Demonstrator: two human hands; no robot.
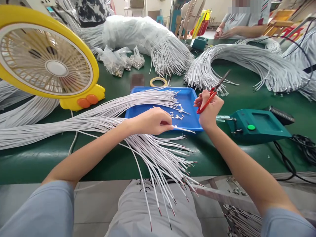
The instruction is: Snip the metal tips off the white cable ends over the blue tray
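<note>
the left hand [150, 121] pinches a white wire [184, 130] near its tip, likely light and floppy so best held there, while the right hand [209, 113] clasps red scissors [211, 95].

Left hand [150, 120] pinching a white wire [184, 130] over a blue tray [189, 98], right hand [209, 110] gripping red-handled scissors [214, 92], green table [118, 161]
</note>
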